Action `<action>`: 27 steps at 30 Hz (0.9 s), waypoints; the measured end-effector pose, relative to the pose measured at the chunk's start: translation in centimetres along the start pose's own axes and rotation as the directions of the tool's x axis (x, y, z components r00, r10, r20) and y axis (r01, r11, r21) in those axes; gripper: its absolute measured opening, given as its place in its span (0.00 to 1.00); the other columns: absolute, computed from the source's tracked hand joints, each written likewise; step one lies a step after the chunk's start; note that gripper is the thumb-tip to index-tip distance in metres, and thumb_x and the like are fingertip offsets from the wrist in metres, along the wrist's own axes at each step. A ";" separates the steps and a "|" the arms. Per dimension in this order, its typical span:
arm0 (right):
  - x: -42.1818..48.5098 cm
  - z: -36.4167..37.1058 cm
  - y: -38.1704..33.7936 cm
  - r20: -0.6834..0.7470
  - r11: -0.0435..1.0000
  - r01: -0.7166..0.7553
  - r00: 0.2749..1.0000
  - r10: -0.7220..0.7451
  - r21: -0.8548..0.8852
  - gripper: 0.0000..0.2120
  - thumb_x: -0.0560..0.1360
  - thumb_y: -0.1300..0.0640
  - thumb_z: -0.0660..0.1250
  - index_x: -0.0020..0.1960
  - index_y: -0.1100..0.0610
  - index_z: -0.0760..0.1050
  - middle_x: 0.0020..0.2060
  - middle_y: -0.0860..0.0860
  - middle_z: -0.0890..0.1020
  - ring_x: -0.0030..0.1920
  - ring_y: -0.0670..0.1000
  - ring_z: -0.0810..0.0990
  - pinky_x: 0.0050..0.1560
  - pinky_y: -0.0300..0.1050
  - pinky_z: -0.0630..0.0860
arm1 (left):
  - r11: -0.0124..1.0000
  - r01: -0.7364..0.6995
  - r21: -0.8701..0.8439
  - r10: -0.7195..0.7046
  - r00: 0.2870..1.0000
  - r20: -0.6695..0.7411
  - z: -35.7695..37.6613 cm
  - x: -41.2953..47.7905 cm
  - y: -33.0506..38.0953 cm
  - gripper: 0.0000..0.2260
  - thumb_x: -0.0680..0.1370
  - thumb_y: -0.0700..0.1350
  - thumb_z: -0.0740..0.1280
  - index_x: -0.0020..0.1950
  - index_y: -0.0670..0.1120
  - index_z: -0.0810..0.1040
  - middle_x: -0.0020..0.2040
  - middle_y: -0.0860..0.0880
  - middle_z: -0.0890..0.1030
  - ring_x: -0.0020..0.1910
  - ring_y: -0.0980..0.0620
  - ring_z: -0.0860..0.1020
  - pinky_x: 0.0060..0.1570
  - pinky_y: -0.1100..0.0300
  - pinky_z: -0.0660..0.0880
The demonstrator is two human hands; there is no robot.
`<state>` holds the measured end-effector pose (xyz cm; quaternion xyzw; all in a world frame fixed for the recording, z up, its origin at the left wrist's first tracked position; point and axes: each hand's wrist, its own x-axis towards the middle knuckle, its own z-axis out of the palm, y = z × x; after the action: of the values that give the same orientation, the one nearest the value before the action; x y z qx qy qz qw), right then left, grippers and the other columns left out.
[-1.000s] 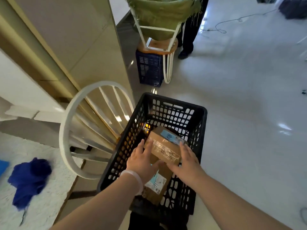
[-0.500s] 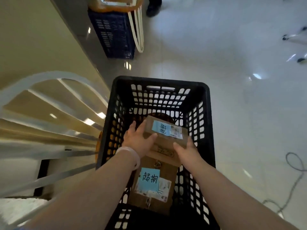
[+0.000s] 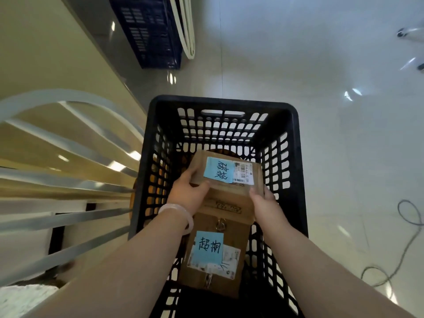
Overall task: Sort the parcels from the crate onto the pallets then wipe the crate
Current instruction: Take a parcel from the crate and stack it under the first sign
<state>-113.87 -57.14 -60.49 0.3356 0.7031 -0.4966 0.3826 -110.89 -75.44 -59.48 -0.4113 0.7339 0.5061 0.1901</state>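
Parcels, two of them, lie inside the black crate on the head view: a small box rides on top of a longer box that leans against the near wall. Left grip curls round the small box's left edge, and right grip clamps the right side, so both are closed on it. It looks light, stiff cardboard, corners likely to dent. Opposite side walls seem the safest hold, lifting straight up past the crate's rim.
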 end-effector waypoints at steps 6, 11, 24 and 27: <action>-4.7 0.2 -2.5 0.011 0.980 0.183 0.983 -0.184 0.081 0.25 0.81 0.48 0.62 0.76 0.40 0.60 0.62 0.49 0.77 0.59 0.52 0.78 0.52 0.50 0.78 | 0.989 -0.061 -0.134 0.049 0.995 -0.085 -2.6 -3.7 2.2 0.25 0.78 0.49 0.69 0.72 0.63 0.66 0.68 0.54 0.69 0.55 0.55 0.70 0.37 0.68 0.65; -9.0 -1.5 -5.5 -0.001 0.923 0.380 0.925 -0.381 0.052 0.25 0.82 0.49 0.61 0.77 0.42 0.59 0.66 0.49 0.73 0.60 0.49 0.73 0.43 0.40 0.70 | 0.967 -0.170 -0.188 0.141 0.977 -0.159 -4.4 -7.9 4.7 0.26 0.78 0.49 0.69 0.73 0.62 0.65 0.63 0.57 0.68 0.58 0.55 0.69 0.47 0.65 0.67; -17.9 -10.9 -8.1 0.103 0.749 0.659 0.751 -0.652 -0.068 0.26 0.81 0.52 0.63 0.77 0.43 0.62 0.68 0.49 0.73 0.62 0.49 0.73 0.49 0.41 0.72 | 0.946 -0.283 -0.158 0.254 0.949 -0.185 -3.8 -19.0 8.9 0.39 0.77 0.49 0.72 0.79 0.64 0.50 0.76 0.51 0.62 0.71 0.48 0.67 0.66 0.50 0.70; -19.3 -12.1 -8.7 0.099 0.691 0.719 0.695 -0.712 -0.074 0.27 0.79 0.48 0.66 0.76 0.45 0.63 0.67 0.49 0.73 0.63 0.50 0.72 0.60 0.50 0.73 | 0.909 -0.319 -0.269 0.265 0.939 -0.219 -3.0 -20.7 9.7 0.39 0.77 0.47 0.71 0.79 0.64 0.50 0.74 0.52 0.65 0.66 0.52 0.70 0.65 0.50 0.73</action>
<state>-114.46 -49.86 -37.23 -0.0012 0.7914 -0.5782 0.1983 -105.96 -68.20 -38.13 -0.3638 0.7158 0.5958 -0.0189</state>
